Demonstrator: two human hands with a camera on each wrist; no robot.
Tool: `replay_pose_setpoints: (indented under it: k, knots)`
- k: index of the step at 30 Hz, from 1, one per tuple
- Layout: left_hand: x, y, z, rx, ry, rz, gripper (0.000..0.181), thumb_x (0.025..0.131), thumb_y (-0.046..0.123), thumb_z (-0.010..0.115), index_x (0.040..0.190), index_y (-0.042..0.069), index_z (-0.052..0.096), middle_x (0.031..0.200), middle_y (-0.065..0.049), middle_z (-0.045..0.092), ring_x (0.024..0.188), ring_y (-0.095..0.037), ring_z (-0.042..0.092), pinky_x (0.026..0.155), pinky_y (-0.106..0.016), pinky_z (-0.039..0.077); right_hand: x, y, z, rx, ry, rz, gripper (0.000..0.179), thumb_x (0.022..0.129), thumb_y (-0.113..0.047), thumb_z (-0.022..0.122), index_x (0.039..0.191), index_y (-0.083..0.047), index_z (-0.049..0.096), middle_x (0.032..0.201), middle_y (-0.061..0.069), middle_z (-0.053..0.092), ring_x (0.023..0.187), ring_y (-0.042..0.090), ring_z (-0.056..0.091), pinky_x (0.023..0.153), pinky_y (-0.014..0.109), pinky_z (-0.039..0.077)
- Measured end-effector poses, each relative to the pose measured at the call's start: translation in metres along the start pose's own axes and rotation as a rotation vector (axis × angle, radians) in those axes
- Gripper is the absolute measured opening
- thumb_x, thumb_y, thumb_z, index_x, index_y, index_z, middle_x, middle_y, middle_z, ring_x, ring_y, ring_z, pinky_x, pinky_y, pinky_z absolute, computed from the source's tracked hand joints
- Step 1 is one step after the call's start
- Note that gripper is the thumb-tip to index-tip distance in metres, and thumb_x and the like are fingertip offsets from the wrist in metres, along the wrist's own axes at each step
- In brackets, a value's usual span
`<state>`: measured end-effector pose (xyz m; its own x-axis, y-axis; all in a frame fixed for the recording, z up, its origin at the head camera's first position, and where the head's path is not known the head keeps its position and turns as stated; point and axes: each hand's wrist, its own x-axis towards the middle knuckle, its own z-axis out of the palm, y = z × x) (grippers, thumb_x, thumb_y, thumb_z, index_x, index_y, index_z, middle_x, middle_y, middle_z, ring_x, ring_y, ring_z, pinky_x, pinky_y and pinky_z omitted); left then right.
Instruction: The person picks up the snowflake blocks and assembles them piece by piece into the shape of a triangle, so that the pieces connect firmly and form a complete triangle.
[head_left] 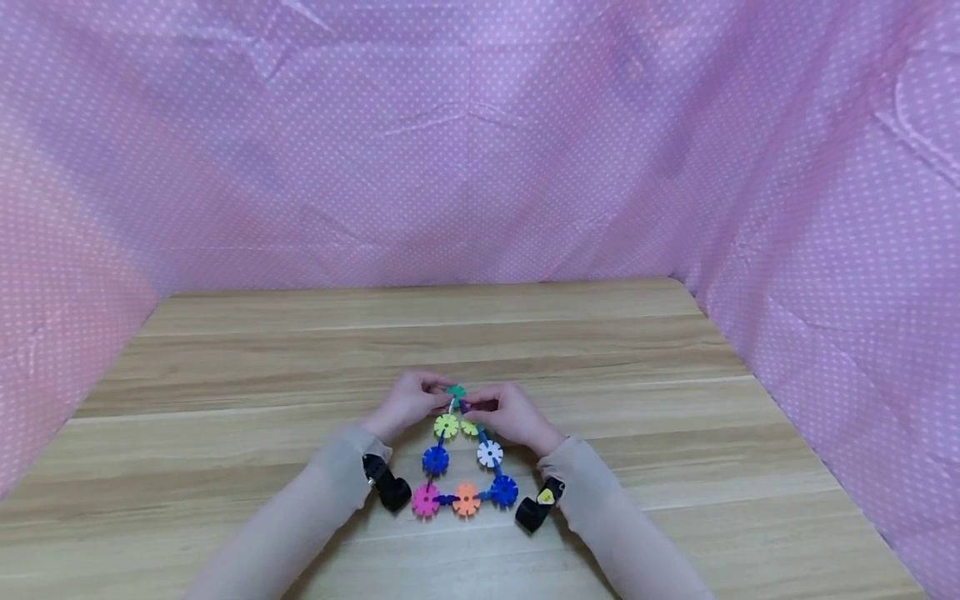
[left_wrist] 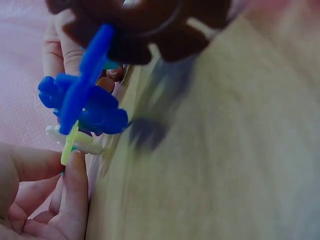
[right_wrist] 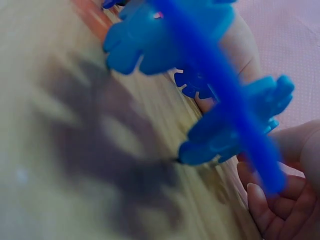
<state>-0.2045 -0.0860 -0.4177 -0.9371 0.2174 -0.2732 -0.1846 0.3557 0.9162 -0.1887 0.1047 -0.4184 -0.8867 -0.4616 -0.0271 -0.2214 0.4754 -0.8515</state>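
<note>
Plastic notched discs of the interlocking snowflake kind are joined into a triangular ring point(head_left: 466, 499), held above or on the table; which, I cannot tell. At its top, my left hand point(head_left: 408, 406) pinches the green disc point(head_left: 456, 390) from the left. From the right, my right hand point(head_left: 512, 415) grips the ring by the purple disc point(head_left: 464, 407) just below the green one. Yellow point(head_left: 446, 426), blue point(head_left: 435, 460) and pink point(head_left: 425, 500) discs run down the left side. A white disc point(head_left: 490, 454) and a blue disc point(head_left: 504, 491) are on the right. My fingers partly hide the top joint.
Beneath lies a wood-grain table point(head_left: 300, 350). A pink dotted cloth point(head_left: 465, 167) hangs behind it and along both sides. Black wrist cameras point(head_left: 388, 485) sit beside the ring's lower corners. The ring casts a shadow point(right_wrist: 100, 135) on the wood.
</note>
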Motion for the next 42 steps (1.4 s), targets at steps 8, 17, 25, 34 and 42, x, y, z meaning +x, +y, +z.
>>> replay_pose_setpoints:
  k: [8,17,25,34,42]
  knots:
    - [0.002,-0.004,0.001,-0.003,-0.004,0.009,0.025,0.088,-0.001,0.062,0.112,-0.001,0.067,0.103,-0.015,0.070,0.081,-0.011,0.065,0.077,-0.023,0.056,0.001,0.006,0.003,-0.023,0.053,-0.017,0.023,0.084,-0.009,0.070,0.107,-0.005,0.071,0.105,0.010,0.071,0.095,0.020,0.067,0.083,0.028,0.055]
    - [0.002,-0.005,0.003,0.063,0.027,-0.007,0.023,0.087,0.001,0.064,0.109,0.002,0.069,0.102,-0.010,0.070,0.086,-0.014,0.063,0.079,-0.027,0.054,-0.001,0.007,0.011,0.014,0.123,-0.029,0.021,0.079,-0.007,0.074,0.100,-0.005,0.073,0.097,0.010,0.073,0.089,0.020,0.068,0.078,0.025,0.056]
    - [0.000,-0.007,0.008,-0.007,0.030,-0.017,0.022,0.085,0.002,0.066,0.107,0.004,0.071,0.104,-0.011,0.071,0.085,-0.013,0.066,0.081,-0.028,0.055,-0.002,0.010,0.012,0.008,0.149,-0.024,0.021,0.081,-0.008,0.073,0.101,-0.006,0.073,0.098,0.009,0.073,0.092,0.021,0.067,0.082,0.032,0.056]
    - [0.000,-0.008,0.009,0.024,-0.064,0.047,0.032,0.091,0.006,0.060,0.122,0.006,0.063,0.116,-0.012,0.067,0.100,-0.017,0.063,0.094,-0.035,0.051,-0.004,0.020,0.004,0.051,0.172,0.010,0.024,0.080,-0.011,0.074,0.103,-0.005,0.072,0.098,0.011,0.072,0.080,0.014,0.067,0.070,0.021,0.055]
    - [-0.003,-0.004,-0.006,-0.153,-0.162,0.050,0.042,0.095,0.005,0.051,0.135,-0.006,0.044,0.124,-0.023,0.058,0.103,-0.022,0.063,0.093,-0.032,0.052,0.008,0.026,-0.005,0.091,0.257,0.084,0.020,0.080,-0.009,0.073,0.100,-0.003,0.072,0.095,0.013,0.072,0.077,0.015,0.066,0.067,0.022,0.055]
